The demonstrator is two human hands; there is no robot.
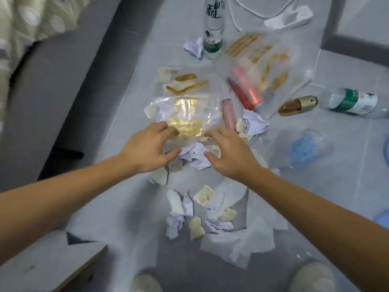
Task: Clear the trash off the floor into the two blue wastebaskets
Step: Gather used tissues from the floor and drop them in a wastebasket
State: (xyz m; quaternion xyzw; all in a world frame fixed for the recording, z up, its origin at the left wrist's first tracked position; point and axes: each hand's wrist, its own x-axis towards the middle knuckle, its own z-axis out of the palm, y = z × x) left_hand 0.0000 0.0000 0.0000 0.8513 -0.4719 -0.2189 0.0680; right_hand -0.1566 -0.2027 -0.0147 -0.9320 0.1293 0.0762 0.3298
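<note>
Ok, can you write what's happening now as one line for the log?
stage: gathering trash | left hand: open, on clear wrapper | right hand: open, on same wrapper | crumpled paper: between hands | wastebaskets: none clearly seen

You are looking through a wide-angle lens under even, cool indoor light; the pale grey tiled floor (134,207) is bright with no hard shadows. A soft shadow lies along the dark grey strip (88,85) at the left of the frame. Glare flashes off the clear crinkled plastic wrapper with gold print (185,114) at centre, and off the shiny red cylindrical can (245,91) just right of it. Motion blur smears the clear plastic bag of yellow strips (263,57) in the upper right and softens the whole frame. Straight lines bow towards the edges, and your forearms stretch wide at the lower corners.
</note>
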